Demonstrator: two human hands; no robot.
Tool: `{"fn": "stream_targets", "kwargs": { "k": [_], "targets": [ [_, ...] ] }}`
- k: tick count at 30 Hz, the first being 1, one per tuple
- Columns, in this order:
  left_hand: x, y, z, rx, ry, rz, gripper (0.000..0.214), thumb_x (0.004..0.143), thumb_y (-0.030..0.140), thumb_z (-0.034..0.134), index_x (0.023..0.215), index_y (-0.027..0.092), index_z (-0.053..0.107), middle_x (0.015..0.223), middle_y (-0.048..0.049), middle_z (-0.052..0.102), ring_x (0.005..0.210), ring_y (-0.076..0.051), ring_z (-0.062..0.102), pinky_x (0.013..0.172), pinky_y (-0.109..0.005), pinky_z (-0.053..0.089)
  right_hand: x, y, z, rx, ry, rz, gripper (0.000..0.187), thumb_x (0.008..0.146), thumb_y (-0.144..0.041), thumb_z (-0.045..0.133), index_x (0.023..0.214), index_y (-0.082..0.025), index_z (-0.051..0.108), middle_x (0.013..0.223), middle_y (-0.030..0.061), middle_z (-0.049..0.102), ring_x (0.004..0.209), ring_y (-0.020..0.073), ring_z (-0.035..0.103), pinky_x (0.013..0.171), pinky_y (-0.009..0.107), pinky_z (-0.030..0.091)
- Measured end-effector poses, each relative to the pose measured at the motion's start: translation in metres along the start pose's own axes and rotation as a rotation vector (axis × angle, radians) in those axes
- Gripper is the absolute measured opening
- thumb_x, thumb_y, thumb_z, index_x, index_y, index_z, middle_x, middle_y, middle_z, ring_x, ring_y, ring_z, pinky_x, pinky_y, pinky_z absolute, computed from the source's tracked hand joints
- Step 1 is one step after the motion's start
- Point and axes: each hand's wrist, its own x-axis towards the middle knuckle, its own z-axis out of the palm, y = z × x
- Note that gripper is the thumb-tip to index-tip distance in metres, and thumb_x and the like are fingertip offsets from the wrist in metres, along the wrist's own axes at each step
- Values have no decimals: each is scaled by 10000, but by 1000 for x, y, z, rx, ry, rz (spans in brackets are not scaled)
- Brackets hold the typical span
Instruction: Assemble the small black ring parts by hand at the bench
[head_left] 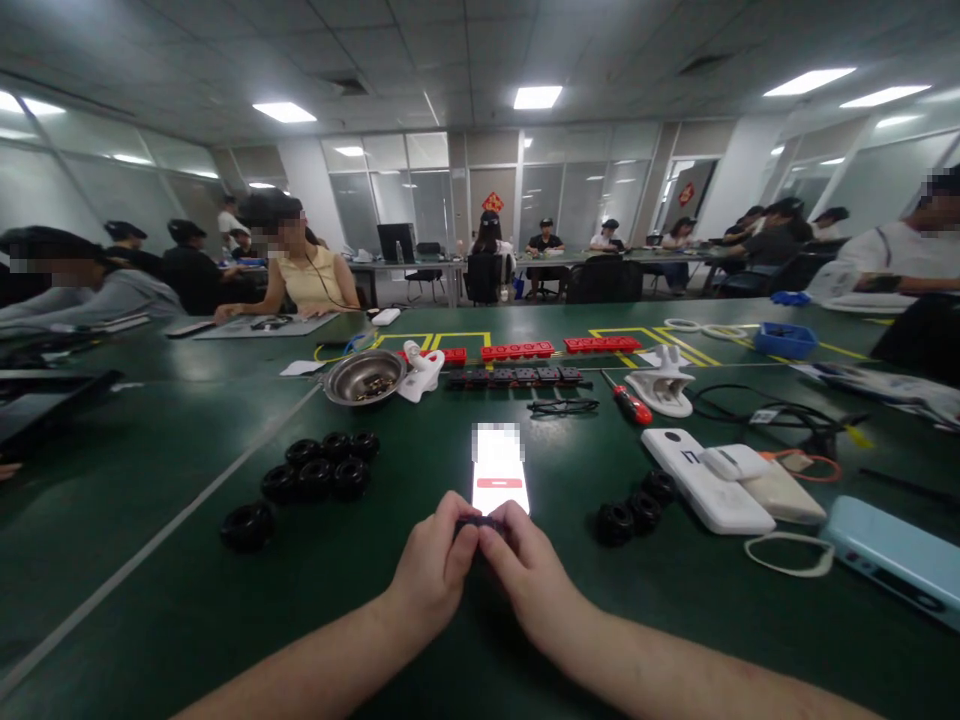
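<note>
The flat tabletop (420, 455) is showing dark green, with yellow stripes (463, 333) running toward its far edge. The small hand-held piece (481, 521) is looking black. The rectangular phone screen (502, 500) is glowing white around a red bar. Long plastic strips (517, 352) are showing red, thick round rings (315, 478) glossy black. Toward the right edge, a boxy device (892, 555) is appearing pale blue.

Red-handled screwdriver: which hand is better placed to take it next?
Right hand, probably: the screwdriver lies on that side, farther from the left hand. Both pinch a dark piece, so the right would need freeing first.
</note>
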Motion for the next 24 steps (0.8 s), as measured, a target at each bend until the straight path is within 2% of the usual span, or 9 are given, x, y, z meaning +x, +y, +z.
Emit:
{"fn": "stream_targets", "kwargs": {
  "k": [3, 6, 8, 12, 14, 17, 19, 22, 24],
  "targets": [
    [3, 13, 3, -245, 74, -252, 422, 801, 542, 236, 663, 195, 434, 550, 35, 444, 488, -123, 456, 469, -238, 352, -3, -4, -6, -386, -52, -353, 177, 774, -257, 479, 917, -156, 455, 798, 59, 518, 699, 176, 472, 631, 317, 403],
    [5, 20, 3, -438, -7, -584, 467, 782, 584, 159, 642, 208, 397, 425, 91, 304, 332, -91, 294, 356, -212, 249, -6, -8, -14, -621, -119, -574, 255, 745, -195, 502, 993, -157, 459, 966, 117, 514, 842, 229, 487, 725, 375, 410],
    [3, 19, 0, -384, -31, -491, 459, 791, 569, 177, 681, 199, 425, 466, 69, 377, 369, -102, 361, 380, -216, 286, -6, -8, -16, -578, -67, -485, 307, 748, -251, 520, 1032, -168, 436, 944, 101, 529, 806, 219, 511, 692, 362, 430],
    [-4, 10, -10, 98, -46, 56, 438, 772, 567, 314, 873, 181, 493, 703, -25, 568, 609, -176, 540, 540, -276, 391, -6, -3, -14, -209, -167, -31, 369, 836, -467, 319, 979, -155, 455, 596, -4, 505, 432, 128, 464, 377, 240, 381],
    [-6, 4, -12, 252, -59, 166, 465, 763, 580, 318, 921, 176, 485, 739, -48, 599, 636, -200, 567, 559, -299, 411, -6, -3, -14, -155, -199, -27, 342, 846, -436, 323, 927, -152, 495, 601, 2, 519, 451, 130, 486, 387, 238, 392],
    [-5, 0, -12, 239, -48, 144, 447, 757, 571, 355, 947, 180, 460, 755, -50, 615, 642, -205, 593, 551, -306, 444, -9, -6, -20, -301, -120, -321, 230, 800, -261, 486, 1016, -184, 510, 888, 52, 584, 778, 179, 548, 683, 315, 445],
    [-3, 0, -10, 104, -25, 59, 361, 790, 504, 366, 941, 185, 442, 765, -44, 621, 661, -192, 608, 563, -301, 469, -9, -8, -23, -380, -106, -424, 367, 765, -195, 540, 1122, -215, 456, 1054, 64, 543, 901, 198, 511, 779, 342, 411],
    [1, 1, -8, -98, 4, -51, 196, 828, 352, 398, 935, 191, 429, 821, -42, 630, 761, -180, 623, 653, -313, 500, -4, -6, -25, -321, -86, -314, 516, 743, -205, 573, 1203, -241, 343, 1058, 65, 522, 773, 165, 529, 648, 299, 451],
    [3, 0, -7, -135, 23, -63, 211, 794, 301, 485, 972, 201, 430, 885, -39, 624, 824, -182, 617, 710, -336, 506, 1, -1, -25, -208, -45, -197, 478, 767, -268, 551, 1188, -244, 325, 959, 47, 532, 637, 128, 515, 513, 246, 447]
  ]
}}
